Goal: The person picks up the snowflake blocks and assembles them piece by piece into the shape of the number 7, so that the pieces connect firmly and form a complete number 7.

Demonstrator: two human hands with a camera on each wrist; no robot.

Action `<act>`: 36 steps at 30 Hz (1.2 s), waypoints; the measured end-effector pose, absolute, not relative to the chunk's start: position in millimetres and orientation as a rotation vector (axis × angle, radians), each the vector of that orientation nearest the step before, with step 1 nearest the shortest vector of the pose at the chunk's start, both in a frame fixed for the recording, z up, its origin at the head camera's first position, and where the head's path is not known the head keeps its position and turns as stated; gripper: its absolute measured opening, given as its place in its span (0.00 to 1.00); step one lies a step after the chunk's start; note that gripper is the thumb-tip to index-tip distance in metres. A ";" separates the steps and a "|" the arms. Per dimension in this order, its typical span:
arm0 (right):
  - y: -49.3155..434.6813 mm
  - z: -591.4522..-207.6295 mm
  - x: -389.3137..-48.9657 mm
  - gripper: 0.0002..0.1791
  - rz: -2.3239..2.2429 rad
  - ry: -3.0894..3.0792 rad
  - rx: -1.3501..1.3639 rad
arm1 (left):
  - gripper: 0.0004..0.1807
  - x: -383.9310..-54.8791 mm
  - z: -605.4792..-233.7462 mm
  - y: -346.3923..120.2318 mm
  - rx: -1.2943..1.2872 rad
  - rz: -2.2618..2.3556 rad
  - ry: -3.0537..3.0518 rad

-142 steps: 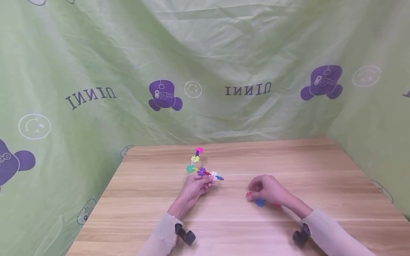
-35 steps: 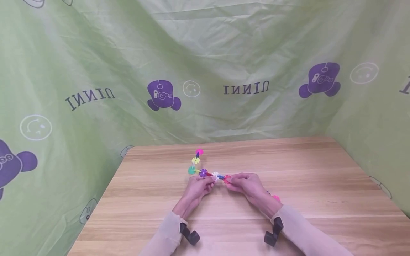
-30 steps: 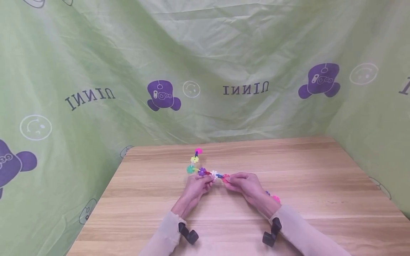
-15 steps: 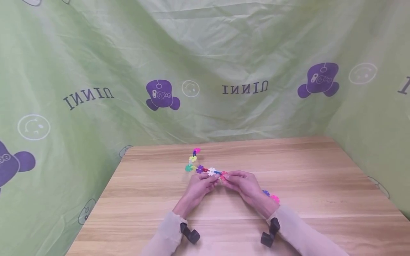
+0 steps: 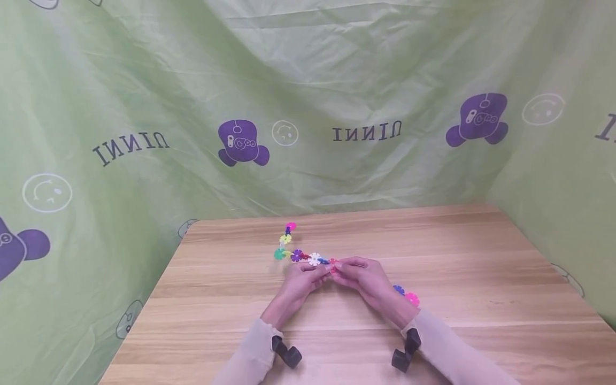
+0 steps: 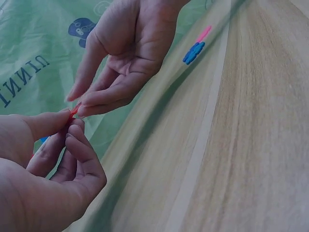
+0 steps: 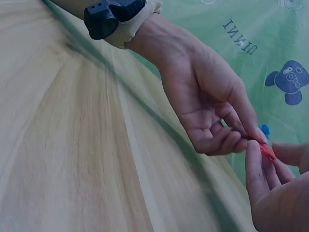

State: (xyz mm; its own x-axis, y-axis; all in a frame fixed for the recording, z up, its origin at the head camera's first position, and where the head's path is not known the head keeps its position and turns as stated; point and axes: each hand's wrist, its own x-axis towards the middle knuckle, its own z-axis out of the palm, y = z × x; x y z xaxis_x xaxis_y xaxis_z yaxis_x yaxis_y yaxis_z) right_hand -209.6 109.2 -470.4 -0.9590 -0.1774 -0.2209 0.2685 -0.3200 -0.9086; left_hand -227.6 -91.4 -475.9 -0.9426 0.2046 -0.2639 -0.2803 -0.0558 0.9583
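My left hand [image 5: 300,280] pinches a red flower-shaped plastic disc [image 5: 333,264] at the right end of a chain of interlocking discs. The fingertips of my right hand [image 5: 368,278] pinch the same disc from the other side. In the left wrist view the red disc [image 6: 74,112] shows edge-on between both hands' fingertips. Leftward from it the chain runs through a blue disc, a white disc [image 5: 314,259], a red one, a purple disc [image 5: 297,255] and a yellow one to a green disc [image 5: 279,254], then bends back past a yellow disc [image 5: 285,239] to a pink disc [image 5: 291,226].
A loose blue disc [image 5: 398,290] and a pink disc [image 5: 412,299] lie on the wooden table [image 5: 462,256] beside my right wrist. A green printed cloth [image 5: 308,176] hangs behind the table and along its sides. Each wrist wears a black camera mount.
My right hand has brought the red disc from the right over to the chain's blue end. My left fingers have shifted from the white disc to the red one, and the chain has slid slightly left.
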 end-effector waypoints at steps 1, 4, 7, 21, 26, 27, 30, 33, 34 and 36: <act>112.3 -469.6 -209.4 0.22 -2.325 1.672 0.093 | 0.16 -227.6 -475.6 -91.7 -0.077 2.061 1.902; 123.8 -464.8 -208.5 0.24 -2.235 1.825 0.058 | 0.14 -227.9 -475.2 -92.8 -0.073 2.053 1.910; 138.5 -457.7 -207.1 0.23 -2.119 2.013 0.038 | 0.13 -228.2 -475.3 -94.0 -0.059 2.049 1.918; 209.7 -452.9 -194.4 0.19 -1.190 2.733 -0.490 | 0.15 -229.0 -474.1 -97.6 -0.059 2.060 1.863; 226.3 -458.7 -188.0 0.24 -1.038 2.754 -0.533 | 0.15 -229.2 -473.2 -96.5 -0.053 2.062 1.836; 229.0 -459.8 -187.3 0.24 -1.018 2.763 -0.542 | 0.15 -229.3 -473.1 -96.3 -0.051 2.062 1.836; 235.2 -460.9 -186.2 0.23 -0.991 2.776 -0.546 | 0.15 -229.6 -473.0 -96.0 -0.055 2.070 1.829; 238.4 -460.0 -186.9 0.20 -0.999 2.766 -0.553 | 0.15 -229.8 -473.5 -96.0 -0.053 2.070 1.825; 239.3 -459.6 -187.6 0.19 -1.002 2.758 -0.563 | 0.15 -229.9 -474.0 -96.1 -0.049 2.069 1.827; 240.0 -458.8 -189.4 0.17 -1.020 2.733 -0.548 | 0.14 -230.2 -474.1 -96.0 -0.047 2.068 1.822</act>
